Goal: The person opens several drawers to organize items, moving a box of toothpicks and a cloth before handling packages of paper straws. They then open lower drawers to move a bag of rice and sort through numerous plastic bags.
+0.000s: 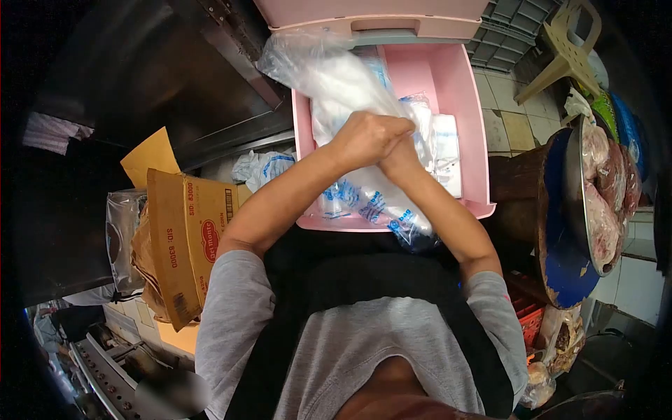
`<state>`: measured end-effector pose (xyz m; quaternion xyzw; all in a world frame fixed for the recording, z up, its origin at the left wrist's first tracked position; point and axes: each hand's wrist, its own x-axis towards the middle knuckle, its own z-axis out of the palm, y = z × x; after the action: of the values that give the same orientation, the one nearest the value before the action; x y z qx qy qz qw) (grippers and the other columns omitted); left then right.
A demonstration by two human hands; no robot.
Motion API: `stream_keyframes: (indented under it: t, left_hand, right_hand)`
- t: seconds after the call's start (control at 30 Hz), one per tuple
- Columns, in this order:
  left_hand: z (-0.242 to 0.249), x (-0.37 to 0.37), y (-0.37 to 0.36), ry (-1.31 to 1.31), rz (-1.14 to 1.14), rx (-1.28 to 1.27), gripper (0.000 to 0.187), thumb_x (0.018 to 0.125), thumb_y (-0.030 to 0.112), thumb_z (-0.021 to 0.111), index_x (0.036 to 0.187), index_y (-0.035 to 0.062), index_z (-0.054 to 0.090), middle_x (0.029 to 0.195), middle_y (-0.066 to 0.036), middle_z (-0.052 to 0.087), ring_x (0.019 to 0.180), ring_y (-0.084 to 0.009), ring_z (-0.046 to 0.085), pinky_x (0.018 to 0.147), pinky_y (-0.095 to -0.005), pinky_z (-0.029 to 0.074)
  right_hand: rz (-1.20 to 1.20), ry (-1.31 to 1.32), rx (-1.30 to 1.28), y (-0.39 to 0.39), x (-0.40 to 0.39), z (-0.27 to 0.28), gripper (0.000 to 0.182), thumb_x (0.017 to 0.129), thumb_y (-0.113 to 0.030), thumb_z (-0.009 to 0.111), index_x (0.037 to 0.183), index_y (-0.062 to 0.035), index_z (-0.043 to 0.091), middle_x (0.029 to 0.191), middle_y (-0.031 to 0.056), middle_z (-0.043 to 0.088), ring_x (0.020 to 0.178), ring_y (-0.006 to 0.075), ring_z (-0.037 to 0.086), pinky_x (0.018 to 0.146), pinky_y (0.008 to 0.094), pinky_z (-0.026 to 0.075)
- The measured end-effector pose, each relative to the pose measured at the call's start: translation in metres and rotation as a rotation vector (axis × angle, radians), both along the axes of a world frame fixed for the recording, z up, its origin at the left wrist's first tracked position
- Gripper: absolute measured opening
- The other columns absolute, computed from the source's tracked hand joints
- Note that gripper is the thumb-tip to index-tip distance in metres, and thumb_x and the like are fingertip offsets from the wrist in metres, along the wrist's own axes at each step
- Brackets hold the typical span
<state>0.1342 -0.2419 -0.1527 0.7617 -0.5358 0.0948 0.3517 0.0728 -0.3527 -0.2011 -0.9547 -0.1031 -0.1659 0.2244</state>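
Both hands meet over an open pink drawer (472,133). My left hand (371,140) has its fingers closed on a clear plastic bag (343,77) with white contents, which leans over the drawer's back left corner. Pressed against it from below, my right hand (402,162) is also closed on the bag's gathered part, its fingers partly hidden. Under the hands lies plastic packaging with blue print (374,203), running over the drawer's front edge. White packs (446,150) lie at the drawer's right side.
A cardboard box (185,238) stands at the left. At the right, a metal tray (586,203) with raw meat (607,168) rests on a round blue surface (563,231). A beige chair (567,52) stands at the upper right, and a red crate (528,315) is at the lower right.
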Motion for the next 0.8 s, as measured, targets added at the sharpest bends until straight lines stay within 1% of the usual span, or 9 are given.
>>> stream_keyframes:
  t: [0.13, 0.2, 0.27, 0.33, 0.4, 0.5, 0.57, 0.67, 0.8]
  left_hand:
    - [0.038, 0.002, 0.013, -0.113, -0.007, -0.131, 0.018, 0.079, 0.01, 0.066, 0.096, 0.0067, 0.069, 0.086, -0.011, 0.069, 0.071, -0.0265, 0.067, 0.066, -0.0335, 0.054]
    - [0.036, 0.011, 0.029, 0.01, 0.143, -0.188, 0.018, 0.08, 0.01, 0.066, 0.097, 0.008, 0.069, 0.086, -0.01, 0.069, 0.07, -0.0258, 0.067, 0.065, -0.0351, 0.054]
    - [0.009, 0.013, 0.039, 0.001, 0.182, -0.073, 0.017, 0.082, 0.013, 0.065, 0.098, 0.0091, 0.069, 0.085, -0.011, 0.069, 0.071, -0.027, 0.067, 0.066, -0.0367, 0.053]
    - [-0.024, 0.019, 0.043, 0.013, 0.233, 0.239, 0.016, 0.084, 0.017, 0.064, 0.097, 0.0097, 0.069, 0.085, -0.012, 0.069, 0.071, -0.0292, 0.066, 0.067, -0.0387, 0.053]
    - [-0.036, 0.019, 0.043, 0.024, 0.261, 0.243, 0.016, 0.085, 0.019, 0.062, 0.097, 0.0103, 0.068, 0.084, -0.012, 0.068, 0.072, -0.0305, 0.066, 0.066, -0.0385, 0.053]
    - [-0.038, 0.016, 0.047, 0.063, 0.331, 0.12, 0.014, 0.084, 0.018, 0.063, 0.095, 0.0103, 0.067, 0.083, -0.01, 0.067, 0.073, -0.0294, 0.065, 0.064, -0.0368, 0.053]
    - [-0.036, 0.012, 0.042, -0.018, 0.337, 0.185, 0.015, 0.084, 0.018, 0.063, 0.096, 0.0107, 0.066, 0.085, -0.01, 0.065, 0.072, -0.0292, 0.065, 0.063, -0.037, 0.052]
    - [-0.03, 0.002, 0.013, -0.208, 0.32, 0.196, 0.022, 0.081, 0.018, 0.064, 0.102, 0.012, 0.063, 0.089, -0.009, 0.057, 0.068, -0.028, 0.062, 0.06, -0.0373, 0.052]
    - [-0.044, 0.028, -0.035, -0.241, 0.473, 0.258, 0.027, 0.08, 0.013, 0.059, 0.107, 0.0097, 0.06, 0.093, -0.011, 0.059, 0.069, -0.0292, 0.064, 0.059, -0.0394, 0.054]
  right_hand:
    - [-0.07, -0.182, 0.015, -0.001, -0.004, 0.047, 0.021, 0.075, -0.01, 0.056, 0.092, -0.0009, 0.062, 0.095, 0.0159, 0.062, 0.092, 0.028, 0.06, 0.077, 0.0413, 0.047]
    - [-0.069, -0.403, -0.179, 0.007, -0.017, 0.065, 0.025, 0.077, -0.009, 0.054, 0.1, -0.0029, 0.063, 0.101, 0.0141, 0.062, 0.094, 0.0284, 0.059, 0.081, 0.0404, 0.045]
    - [0.036, -0.362, -0.212, -0.005, -0.005, 0.024, 0.029, 0.078, -0.008, 0.054, 0.105, -0.005, 0.062, 0.106, 0.0116, 0.061, 0.101, 0.0273, 0.057, 0.086, 0.04, 0.043]
    - [0.187, -0.131, -0.266, -0.015, 0.006, -0.013, 0.033, 0.077, -0.007, 0.055, 0.11, -0.0064, 0.061, 0.112, 0.0127, 0.059, 0.109, 0.0276, 0.053, 0.09, 0.0415, 0.041]
    - [0.196, -0.192, -0.355, -0.025, 0.002, -0.022, 0.036, 0.079, -0.014, 0.06, 0.114, -0.0067, 0.06, 0.114, 0.0141, 0.058, 0.113, 0.0292, 0.051, 0.093, 0.0443, 0.039]
    - [0.292, -0.055, -0.088, -0.037, -0.018, -0.004, 0.048, 0.078, -0.024, 0.067, 0.122, -0.0061, 0.055, 0.12, 0.0169, 0.055, 0.116, 0.031, 0.049, 0.098, 0.0459, 0.036]
    - [-0.034, -0.152, 0.052, -0.062, -0.024, -0.01, 0.061, 0.074, -0.034, 0.072, 0.123, -0.0048, 0.053, 0.126, 0.0195, 0.052, 0.114, 0.0319, 0.052, 0.098, 0.0429, 0.038]
    - [-0.527, 0.246, 0.475, -0.088, -0.018, -0.044, 0.056, 0.076, -0.034, 0.07, 0.119, -0.0015, 0.055, 0.12, 0.0191, 0.058, 0.1, 0.0315, 0.061, 0.089, 0.0358, 0.046]
    - [-0.268, 0.54, 0.777, -0.083, -0.009, -0.067, 0.052, 0.079, -0.024, 0.067, 0.122, 0.0005, 0.053, 0.113, 0.0174, 0.062, 0.101, 0.0284, 0.06, 0.089, 0.0348, 0.045]
